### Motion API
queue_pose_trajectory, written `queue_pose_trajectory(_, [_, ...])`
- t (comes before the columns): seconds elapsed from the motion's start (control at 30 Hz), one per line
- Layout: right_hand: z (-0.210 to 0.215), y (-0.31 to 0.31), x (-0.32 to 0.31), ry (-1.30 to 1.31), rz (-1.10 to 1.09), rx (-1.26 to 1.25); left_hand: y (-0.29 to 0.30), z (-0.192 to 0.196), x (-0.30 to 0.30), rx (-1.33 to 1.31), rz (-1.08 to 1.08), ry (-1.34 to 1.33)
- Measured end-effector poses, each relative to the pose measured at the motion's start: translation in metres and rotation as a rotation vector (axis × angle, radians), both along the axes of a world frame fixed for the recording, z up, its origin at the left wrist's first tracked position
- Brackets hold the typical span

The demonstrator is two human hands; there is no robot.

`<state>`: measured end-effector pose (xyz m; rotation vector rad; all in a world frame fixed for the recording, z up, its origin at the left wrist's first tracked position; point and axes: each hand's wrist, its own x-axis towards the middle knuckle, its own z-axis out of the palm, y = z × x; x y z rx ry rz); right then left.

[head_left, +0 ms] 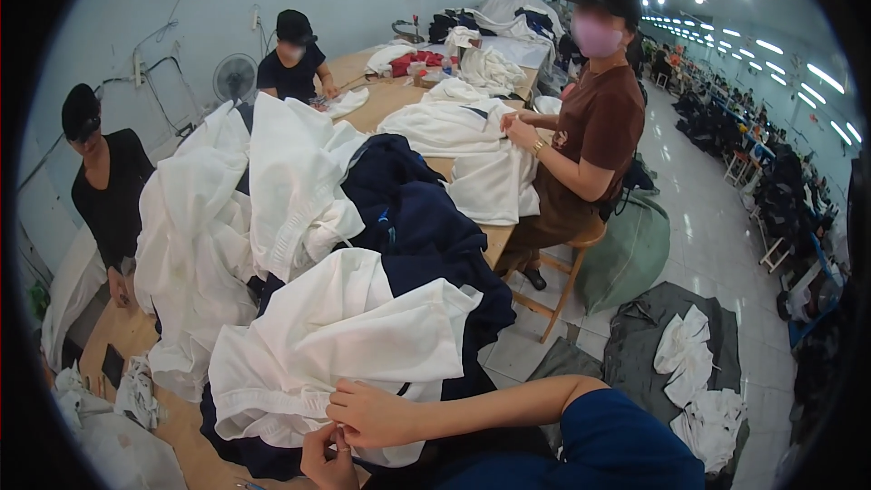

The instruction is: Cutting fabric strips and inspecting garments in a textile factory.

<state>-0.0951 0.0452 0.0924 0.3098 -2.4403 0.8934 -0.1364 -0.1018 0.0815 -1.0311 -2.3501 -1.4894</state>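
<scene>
A white garment (336, 336) with a gathered elastic waistband lies on top of the heap in front of me. My right hand (370, 412) pinches its near edge, fingers curled in, the forearm coming from the lower right in a blue sleeve. Just below and to the left, my left hand (327, 459) is closed on the same edge, its fingertips almost meeting the right ones. Whether a small thread or tool sits between the fingers is too small to tell. Dark navy garments (422, 209) lie under and behind the white one.
More white garments (195, 236) pile up at left on the wooden table (363, 109). Two co-workers in black caps work at left and far side; another, in a brown shirt (594, 118), sits on a stool (544, 308) handling white cloth. White pieces (708, 426) lie on grey sheeting at right.
</scene>
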Motion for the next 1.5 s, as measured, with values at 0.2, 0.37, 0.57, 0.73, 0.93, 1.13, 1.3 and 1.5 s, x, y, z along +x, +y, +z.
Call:
queue_pose_trajectory(0.2, [0.001,0.009,0.006,-0.089,-0.006,-0.088,-0.008,-0.010,-0.010,0.045,-0.113,-0.179])
queue_pose_trajectory(0.37, [0.000,0.008,0.011,0.009,-0.003,-0.166,-0.010,-0.028,-0.020,0.502,-0.467,-1.168])
queue_pose_trajectory(0.57, [0.005,0.011,0.015,0.141,-0.005,-0.090,0.000,-0.016,-0.011,0.539,-0.305,-1.057])
queue_pose_trajectory(0.73, [0.009,0.017,0.012,0.076,0.000,0.107,0.003,-0.009,-0.023,0.250,-0.351,-0.739])
queue_pose_trajectory(0.93, [0.019,0.039,0.014,-0.093,0.139,-0.293,-0.011,-0.015,-0.029,0.077,-0.228,-0.530])
queue_pose_trajectory(1.13, [0.030,0.036,0.019,-0.282,0.121,-0.611,-0.009,-0.004,-0.023,-0.066,-0.214,-0.140])
queue_pose_trajectory(1.3, [0.041,0.018,0.006,-0.151,0.308,-0.599,0.010,0.016,-0.031,-0.166,-0.299,-0.182])
queue_pose_trajectory(1.5, [0.039,0.023,-0.004,-0.240,0.309,-0.542,-0.013,0.052,-0.055,0.767,-0.225,-0.558])
